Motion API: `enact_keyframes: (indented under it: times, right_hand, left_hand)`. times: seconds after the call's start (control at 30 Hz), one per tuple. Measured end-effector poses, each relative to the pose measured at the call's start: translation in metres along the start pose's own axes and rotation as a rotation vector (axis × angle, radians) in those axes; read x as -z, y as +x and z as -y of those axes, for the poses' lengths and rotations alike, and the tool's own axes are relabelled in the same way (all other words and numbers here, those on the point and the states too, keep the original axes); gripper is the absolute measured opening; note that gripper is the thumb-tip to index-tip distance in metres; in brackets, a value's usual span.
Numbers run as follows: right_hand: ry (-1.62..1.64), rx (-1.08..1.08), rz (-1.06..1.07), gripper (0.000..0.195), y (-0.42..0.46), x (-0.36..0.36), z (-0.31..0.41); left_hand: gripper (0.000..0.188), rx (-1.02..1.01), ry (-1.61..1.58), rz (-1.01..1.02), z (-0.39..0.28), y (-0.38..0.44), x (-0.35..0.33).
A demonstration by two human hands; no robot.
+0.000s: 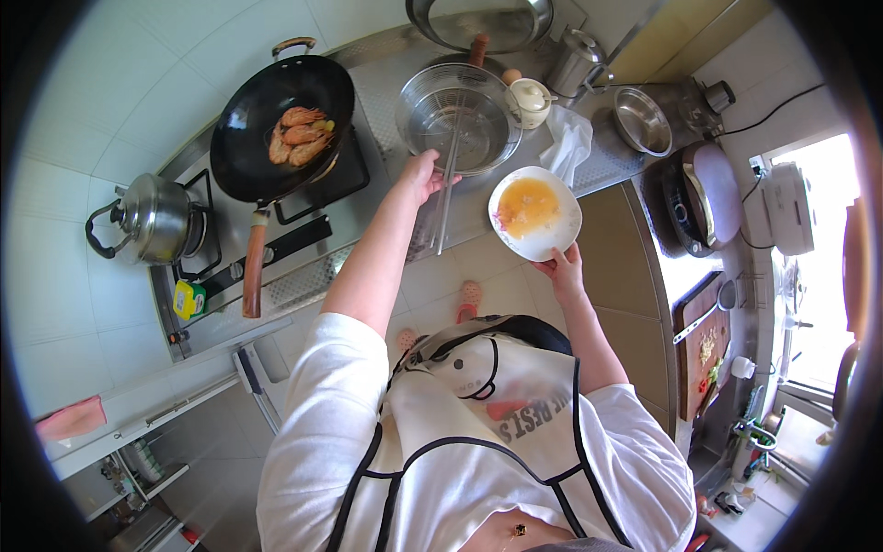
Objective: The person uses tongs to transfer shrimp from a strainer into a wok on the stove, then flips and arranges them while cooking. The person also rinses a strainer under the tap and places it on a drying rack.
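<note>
My left hand (pixel 422 178) is at the near rim of a wire-mesh strainer basket (pixel 415 103), its fingers around a pair of metal chopsticks (pixel 447 190). The chopsticks slant across the basket, and their near ends stick out past the counter edge. Whether the hand also touches the basket is unclear. My right hand (pixel 566 265) grips the near rim of a white plate (pixel 528 247) with a decorated edge. Orange-yellow liquid (pixel 530 205) covers much of the plate, with small pale bits in it. Cooked shrimp (pixel 301 136) lie in a black wok (pixel 241 148) to the left.
The wok's wooden handle (pixel 253 272) juts toward me over the gas stove (pixel 296 245). A steel kettle (pixel 155 219) stands at far left. Right of the basket are a lidded ceramic jar (pixel 531 102), a plastic bag (pixel 570 141) and a steel bowl (pixel 643 123). A cutting board (pixel 692 386) holds chopped food.
</note>
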State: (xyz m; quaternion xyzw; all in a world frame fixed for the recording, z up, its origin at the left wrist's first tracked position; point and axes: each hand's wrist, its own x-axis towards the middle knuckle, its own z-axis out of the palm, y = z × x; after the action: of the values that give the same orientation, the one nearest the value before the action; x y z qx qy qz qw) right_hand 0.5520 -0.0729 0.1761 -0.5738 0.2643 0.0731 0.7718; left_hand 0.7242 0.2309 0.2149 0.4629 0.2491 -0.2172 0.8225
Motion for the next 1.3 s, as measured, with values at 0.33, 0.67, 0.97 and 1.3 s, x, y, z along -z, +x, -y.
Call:
enact_keyframes:
  times: [0.33,0.67,0.97,1.3]
  right_hand:
    - [0.026,-0.012,0.067,0.035,0.041,-0.012,0.009]
    - [0.036,0.079,-0.126,0.055,0.064,-0.067,0.017]
    - [-0.065,-0.180,0.180,0.073,-0.026,-0.178,0.074]
    - [-0.781,0.748,-0.065,0.047,-0.039,-0.082,0.084]
  left_hand:
    - [0.031,-0.151,-0.040,-0.166,-0.004,0.018,-0.007]
    - [0.033,-0.111,-0.150,-0.119,-0.008,0.018,-0.012]
    - [0.028,-0.162,-0.184,-0.066,0.003,0.024,-0.014]
    - [0.031,-0.137,-0.276,-0.044,0.004,0.021,-0.015]
